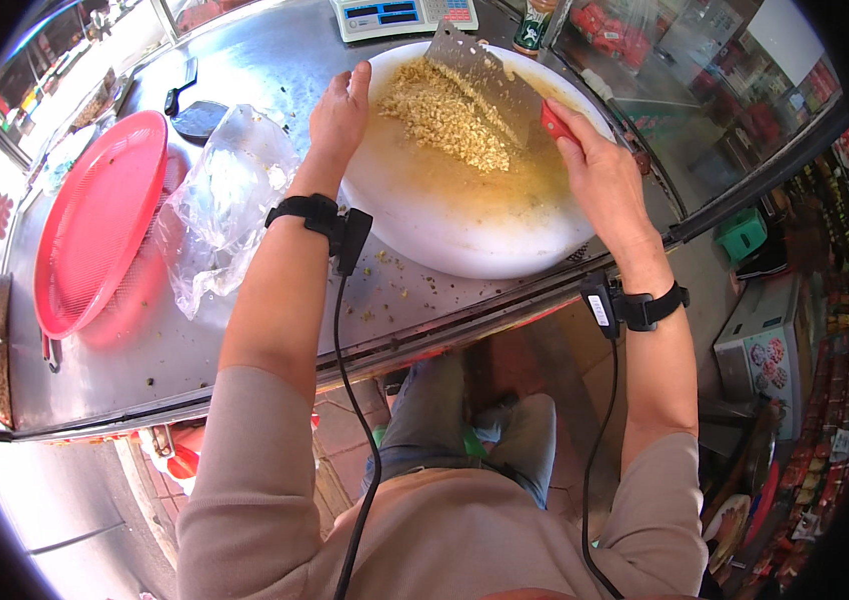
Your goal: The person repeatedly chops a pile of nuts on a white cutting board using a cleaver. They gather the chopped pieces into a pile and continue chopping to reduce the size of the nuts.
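My right hand (601, 169) grips the red handle of a wide cleaver (496, 82), its broad blade leaning over a pile of chopped pale yellow food (443, 112), perhaps garlic or nuts. Bits of it cling to the blade. The pile lies on a thick round white cutting board (462, 240), stained yellow-brown around the food. At the board's left rim my left hand (340, 112) is raised with nothing in it, the thumb a little apart from the fingers. Both wrists wear black straps with small cabled devices.
Left of the board lie a crumpled clear plastic bag (233, 195), a red plastic basket (106, 225), a dark round lid or dish (199, 120) and a black-handled tool (181, 86). A digital scale (402, 19) and a jar (533, 30) stand behind. Glass panels border the metal counter (162, 375).
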`<state>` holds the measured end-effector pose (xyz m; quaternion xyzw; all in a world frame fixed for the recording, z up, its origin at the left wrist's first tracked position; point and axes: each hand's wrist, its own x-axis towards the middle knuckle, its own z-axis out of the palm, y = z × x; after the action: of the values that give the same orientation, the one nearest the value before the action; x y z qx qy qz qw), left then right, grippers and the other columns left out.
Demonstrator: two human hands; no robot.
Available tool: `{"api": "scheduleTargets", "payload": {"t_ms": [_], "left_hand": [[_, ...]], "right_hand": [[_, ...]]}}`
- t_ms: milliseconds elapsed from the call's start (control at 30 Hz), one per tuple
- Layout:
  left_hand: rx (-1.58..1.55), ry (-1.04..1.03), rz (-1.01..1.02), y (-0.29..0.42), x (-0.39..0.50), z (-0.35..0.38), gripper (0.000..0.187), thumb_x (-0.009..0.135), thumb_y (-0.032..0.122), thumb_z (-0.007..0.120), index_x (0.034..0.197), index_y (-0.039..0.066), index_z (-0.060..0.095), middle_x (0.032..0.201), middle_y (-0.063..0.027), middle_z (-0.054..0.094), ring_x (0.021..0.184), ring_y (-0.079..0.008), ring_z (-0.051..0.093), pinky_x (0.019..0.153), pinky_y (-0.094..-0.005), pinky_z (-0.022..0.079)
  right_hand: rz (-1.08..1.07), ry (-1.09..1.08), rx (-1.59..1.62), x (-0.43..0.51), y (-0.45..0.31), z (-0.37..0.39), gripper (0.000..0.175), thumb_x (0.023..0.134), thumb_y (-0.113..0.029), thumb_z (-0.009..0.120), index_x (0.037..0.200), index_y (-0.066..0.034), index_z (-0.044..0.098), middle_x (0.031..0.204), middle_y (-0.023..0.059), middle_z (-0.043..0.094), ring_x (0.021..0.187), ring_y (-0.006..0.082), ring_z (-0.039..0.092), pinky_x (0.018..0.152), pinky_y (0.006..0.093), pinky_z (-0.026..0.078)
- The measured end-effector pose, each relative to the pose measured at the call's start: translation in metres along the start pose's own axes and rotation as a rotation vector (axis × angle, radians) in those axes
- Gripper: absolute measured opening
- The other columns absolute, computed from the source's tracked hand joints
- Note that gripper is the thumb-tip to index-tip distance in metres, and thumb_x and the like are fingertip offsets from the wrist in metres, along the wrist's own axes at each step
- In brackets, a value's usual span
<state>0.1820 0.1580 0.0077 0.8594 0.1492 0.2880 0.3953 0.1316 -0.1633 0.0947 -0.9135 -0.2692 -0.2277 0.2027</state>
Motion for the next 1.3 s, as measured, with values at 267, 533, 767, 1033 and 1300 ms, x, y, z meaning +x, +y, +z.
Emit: {"api": "scheduleTargets", "payload": {"t_ms": [267,533,767,1033,1300], "left_hand": [[0.011,-0.017,-0.022,0.001,0.000,-0.001,0.084,0.097,0.071,0.027,0.136,0.001,0.054,0.132,-0.0244,0.060,0.124,-0.0391,0.055,0.105,-0.0446,0.041],[0.004,-0.015,-0.014,0.001,0.000,-0.001,0.083,0.098,0.070,0.028,0.136,0.001,0.055,0.131,-0.0250,0.060,0.124,-0.0388,0.056,0.105,-0.0444,0.042],[-0.011,-0.011,-0.020,0.000,-0.001,0.000,0.078,0.099,0.067,0.027,0.136,0.004,0.055,0.130,-0.0275,0.059,0.125,-0.0423,0.053,0.106,-0.0452,0.039],[0.007,0.000,-0.017,0.000,0.000,0.000,0.085,0.097,0.071,0.028,0.136,-0.001,0.054,0.129,-0.0251,0.061,0.123,-0.0393,0.056,0.104,-0.0450,0.042],[0.017,0.000,0.001,0.000,0.000,0.000,0.086,0.097,0.071,0.027,0.136,0.000,0.054,0.129,-0.0252,0.061,0.122,-0.0399,0.057,0.104,-0.0457,0.043]], "right_hand": [[-0.024,0.004,0.022,-0.003,0.002,-0.003,0.036,0.096,-0.019,0.059,0.131,-0.0238,0.061,0.100,0.0164,0.071,0.088,0.0387,0.068,0.075,0.0473,0.055],[-0.068,-0.024,0.019,-0.002,-0.006,-0.004,0.036,0.096,-0.017,0.059,0.132,-0.0215,0.060,0.100,0.0174,0.071,0.088,0.0391,0.067,0.076,0.0474,0.054],[-0.021,0.013,0.134,-0.006,-0.009,-0.003,0.037,0.096,-0.015,0.059,0.132,-0.0211,0.060,0.104,0.0167,0.071,0.093,0.0385,0.067,0.081,0.0453,0.054],[0.008,-0.105,0.108,-0.010,-0.017,-0.010,0.038,0.099,-0.017,0.058,0.136,-0.0214,0.058,0.114,0.0171,0.068,0.100,0.0385,0.066,0.083,0.0390,0.054],[-0.013,-0.075,0.100,-0.011,-0.021,-0.014,0.037,0.098,-0.015,0.059,0.135,-0.0206,0.059,0.112,0.0161,0.069,0.098,0.0378,0.067,0.083,0.0389,0.054]]}}
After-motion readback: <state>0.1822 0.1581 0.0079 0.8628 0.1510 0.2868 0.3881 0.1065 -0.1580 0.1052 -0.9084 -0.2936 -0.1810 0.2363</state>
